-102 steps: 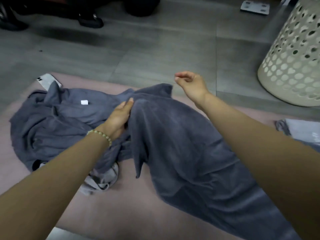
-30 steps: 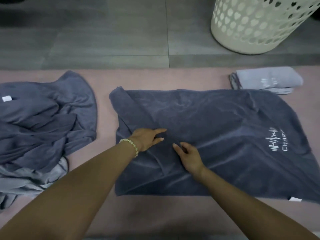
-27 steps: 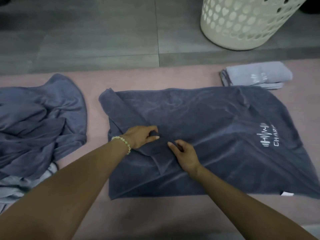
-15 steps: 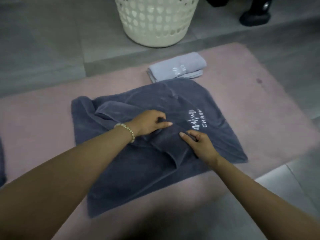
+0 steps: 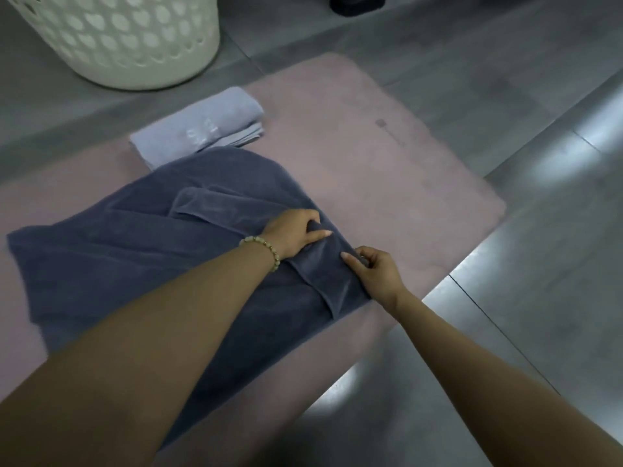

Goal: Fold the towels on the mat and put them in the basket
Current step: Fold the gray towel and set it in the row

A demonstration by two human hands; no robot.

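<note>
A dark blue-grey towel (image 5: 128, 244) lies on the pink mat (image 5: 387, 183), doubled over itself with a loose flap on top. My left hand (image 5: 293, 232), a bead bracelet on its wrist, pinches a fold of the towel at its right end. My right hand (image 5: 374, 273) grips the same end's edge just to the right. A folded light grey towel (image 5: 199, 129) rests on the mat's far edge. The cream perforated basket (image 5: 128, 38) stands on the floor beyond it.
Grey tiled floor (image 5: 505, 96) surrounds the mat, with bright glare patches on the right. A dark object (image 5: 357, 3) sits at the top edge, right of the basket.
The towel was spread flat, then its left end was carried rightward over the logo end. Both hands have travelled right with the fold, and the view has swung right.
</note>
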